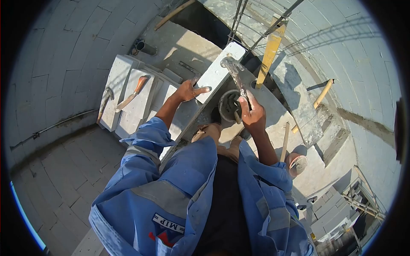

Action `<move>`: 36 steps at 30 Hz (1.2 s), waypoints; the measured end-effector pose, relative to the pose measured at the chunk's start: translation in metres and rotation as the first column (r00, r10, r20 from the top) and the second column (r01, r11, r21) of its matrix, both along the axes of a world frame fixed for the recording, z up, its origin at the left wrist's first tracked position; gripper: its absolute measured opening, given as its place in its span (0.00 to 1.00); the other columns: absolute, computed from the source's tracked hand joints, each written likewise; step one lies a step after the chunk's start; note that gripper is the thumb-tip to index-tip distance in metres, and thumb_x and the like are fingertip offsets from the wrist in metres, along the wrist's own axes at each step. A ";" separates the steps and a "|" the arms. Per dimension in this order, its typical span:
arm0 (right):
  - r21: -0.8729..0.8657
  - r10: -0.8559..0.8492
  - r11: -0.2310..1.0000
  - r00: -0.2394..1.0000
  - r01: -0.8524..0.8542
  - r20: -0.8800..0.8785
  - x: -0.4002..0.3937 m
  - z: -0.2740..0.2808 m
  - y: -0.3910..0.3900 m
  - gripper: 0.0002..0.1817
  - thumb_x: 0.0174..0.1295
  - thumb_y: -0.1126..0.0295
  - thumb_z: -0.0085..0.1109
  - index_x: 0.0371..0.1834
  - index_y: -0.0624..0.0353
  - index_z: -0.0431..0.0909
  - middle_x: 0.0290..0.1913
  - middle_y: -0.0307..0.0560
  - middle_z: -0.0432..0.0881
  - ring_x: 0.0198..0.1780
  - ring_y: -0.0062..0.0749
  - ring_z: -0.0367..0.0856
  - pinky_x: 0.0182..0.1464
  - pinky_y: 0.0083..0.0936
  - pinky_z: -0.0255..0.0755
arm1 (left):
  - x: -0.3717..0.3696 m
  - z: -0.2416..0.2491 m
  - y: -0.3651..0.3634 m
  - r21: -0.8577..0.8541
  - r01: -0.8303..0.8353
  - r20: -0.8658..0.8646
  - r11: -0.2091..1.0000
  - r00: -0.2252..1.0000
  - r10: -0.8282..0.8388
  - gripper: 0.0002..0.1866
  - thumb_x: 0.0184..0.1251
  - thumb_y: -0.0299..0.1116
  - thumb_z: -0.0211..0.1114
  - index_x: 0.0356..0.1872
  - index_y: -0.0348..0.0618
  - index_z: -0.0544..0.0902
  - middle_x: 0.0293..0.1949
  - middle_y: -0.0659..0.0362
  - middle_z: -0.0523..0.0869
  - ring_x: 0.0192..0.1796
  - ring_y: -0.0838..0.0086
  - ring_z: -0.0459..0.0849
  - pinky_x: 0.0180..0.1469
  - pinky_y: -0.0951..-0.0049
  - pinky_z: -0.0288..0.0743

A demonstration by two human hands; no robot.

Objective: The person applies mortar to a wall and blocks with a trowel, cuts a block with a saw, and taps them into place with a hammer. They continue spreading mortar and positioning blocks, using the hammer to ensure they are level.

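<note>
A long white block (221, 70) lies at a slant ahead of me, grey mortar smeared near its far end. My left hand (190, 90) grips its near end, thumb on top and fingers along the left side. In my right hand (253, 113) is a mortar-caked trowel (235, 70), its head above the block's right edge and its exact shape blurred by the coating. Just left of that hand stands a round bucket (228, 106) with grey mortar and a handle inside.
On white blocks (139, 102) at left lie an orange-handled blade (136, 91) and a hammer (106, 102). A yellow level (272, 51) stands upright beyond rebar (239, 21). A reddish bucket (296, 164) is at right. Dark openings (200, 21) and block walls (60, 64) surround the work.
</note>
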State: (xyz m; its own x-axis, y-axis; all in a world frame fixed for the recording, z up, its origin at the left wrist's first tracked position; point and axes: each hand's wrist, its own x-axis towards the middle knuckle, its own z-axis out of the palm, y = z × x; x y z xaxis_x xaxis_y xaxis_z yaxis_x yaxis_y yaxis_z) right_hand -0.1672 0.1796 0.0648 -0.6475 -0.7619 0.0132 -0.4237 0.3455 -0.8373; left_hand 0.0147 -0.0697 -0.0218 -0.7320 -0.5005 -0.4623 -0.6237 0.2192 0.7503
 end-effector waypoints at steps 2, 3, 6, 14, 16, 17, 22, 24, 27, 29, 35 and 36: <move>-0.057 0.023 0.998 1.000 -0.022 0.014 0.010 0.014 0.011 0.20 0.70 0.61 0.60 0.55 0.68 0.80 0.45 0.66 0.86 0.47 0.60 0.86 0.48 0.41 0.80 | 0.028 0.014 0.013 0.111 0.000 -0.074 0.994 0.997 0.008 0.47 0.56 0.63 0.74 0.64 0.29 0.77 0.45 0.45 0.88 0.47 0.65 0.84 0.53 0.65 0.77; -0.110 0.031 0.994 0.999 -0.028 0.032 0.014 0.020 0.014 0.20 0.69 0.63 0.62 0.53 0.71 0.80 0.45 0.67 0.86 0.47 0.60 0.87 0.48 0.40 0.80 | 0.035 0.016 0.017 0.106 -0.018 -0.079 0.994 0.997 0.027 0.47 0.56 0.63 0.74 0.64 0.29 0.77 0.45 0.45 0.88 0.47 0.65 0.84 0.53 0.65 0.77; -0.176 0.074 0.982 0.997 -0.067 0.034 0.031 0.024 0.014 0.19 0.69 0.65 0.61 0.53 0.73 0.79 0.46 0.69 0.85 0.47 0.60 0.87 0.48 0.39 0.81 | 0.047 0.014 0.027 0.140 -0.115 -0.037 0.983 0.992 0.121 0.34 0.61 0.58 0.73 0.59 0.40 0.84 0.35 0.56 0.87 0.36 0.74 0.79 0.41 0.68 0.74; 0.150 0.198 0.972 0.975 -0.182 -0.103 0.045 -0.031 0.017 0.19 0.68 0.62 0.62 0.57 0.62 0.79 0.47 0.62 0.87 0.49 0.54 0.87 0.49 0.41 0.80 | 0.046 0.010 0.038 0.108 -0.159 -0.002 0.981 0.987 0.160 0.31 0.63 0.56 0.72 0.57 0.40 0.85 0.27 0.60 0.83 0.29 0.76 0.74 0.33 0.68 0.70; 0.114 0.169 0.979 0.986 -0.168 -0.003 0.046 -0.032 0.020 0.21 0.71 0.57 0.58 0.58 0.62 0.79 0.43 0.63 0.86 0.45 0.57 0.87 0.46 0.42 0.78 | 0.041 0.030 0.041 0.123 -0.185 0.010 0.975 0.983 0.185 0.32 0.63 0.56 0.72 0.59 0.40 0.84 0.24 0.62 0.81 0.26 0.77 0.71 0.31 0.67 0.67; 0.123 0.165 0.979 0.986 -0.163 -0.006 0.048 -0.032 0.026 0.21 0.71 0.57 0.58 0.58 0.62 0.79 0.43 0.63 0.86 0.45 0.57 0.87 0.46 0.42 0.78 | 0.043 0.027 0.043 0.132 -0.180 0.006 0.975 0.983 0.181 0.32 0.63 0.56 0.72 0.59 0.40 0.84 0.24 0.62 0.81 0.26 0.77 0.71 0.31 0.67 0.67; 0.323 -0.126 0.945 0.962 0.043 0.242 0.043 -0.029 0.046 0.28 0.74 0.49 0.52 0.57 0.66 0.78 0.39 0.64 0.85 0.43 0.55 0.85 0.47 0.41 0.74 | 0.039 -0.008 0.033 0.150 -0.191 -0.103 0.970 0.973 0.207 0.46 0.58 0.58 0.75 0.68 0.30 0.73 0.52 0.45 0.86 0.50 0.63 0.86 0.56 0.64 0.77; 0.396 -0.247 0.900 0.962 0.183 0.117 0.034 -0.046 0.054 0.29 0.74 0.47 0.51 0.50 0.69 0.78 0.35 0.57 0.83 0.38 0.44 0.82 0.44 0.36 0.72 | 0.022 -0.016 0.028 0.147 -0.211 -0.113 0.966 0.967 0.228 0.60 0.51 0.63 0.76 0.73 0.24 0.62 0.66 0.35 0.76 0.63 0.53 0.82 0.67 0.60 0.72; 0.332 -0.288 0.925 0.912 0.185 0.293 0.010 -0.031 0.045 0.28 0.74 0.47 0.51 0.42 0.68 0.77 0.29 0.48 0.78 0.33 0.33 0.76 0.39 0.32 0.69 | -0.026 0.020 0.022 0.051 -0.116 0.060 0.992 0.992 0.113 0.63 0.47 0.72 0.72 0.73 0.27 0.64 0.62 0.33 0.79 0.61 0.49 0.83 0.65 0.58 0.74; 0.339 -0.289 0.921 0.921 0.192 0.263 0.003 -0.007 0.025 0.26 0.75 0.48 0.51 0.37 0.65 0.75 0.25 0.41 0.71 0.30 0.25 0.68 0.34 0.30 0.65 | -0.053 0.026 0.028 -0.108 -0.116 0.118 0.987 0.985 0.129 0.65 0.43 0.79 0.67 0.70 0.27 0.68 0.58 0.32 0.81 0.60 0.45 0.83 0.62 0.53 0.76; 0.130 -0.243 0.964 0.966 0.231 0.084 -0.006 0.027 -0.013 0.22 0.76 0.53 0.51 0.40 0.65 0.77 0.27 0.40 0.73 0.30 0.23 0.69 0.33 0.26 0.64 | -0.058 0.042 0.037 -0.179 -0.194 0.192 0.965 0.955 0.227 0.54 0.43 0.81 0.66 0.49 0.32 0.84 0.39 0.42 0.89 0.45 0.51 0.90 0.48 0.54 0.82; 0.105 -0.233 0.969 0.967 0.222 0.106 -0.005 0.028 -0.018 0.20 0.76 0.55 0.51 0.44 0.65 0.77 0.28 0.40 0.74 0.31 0.23 0.70 0.34 0.26 0.66 | -0.058 0.041 0.037 -0.182 -0.201 0.183 0.963 0.955 0.234 0.53 0.42 0.81 0.66 0.48 0.32 0.85 0.39 0.42 0.90 0.44 0.52 0.90 0.48 0.54 0.82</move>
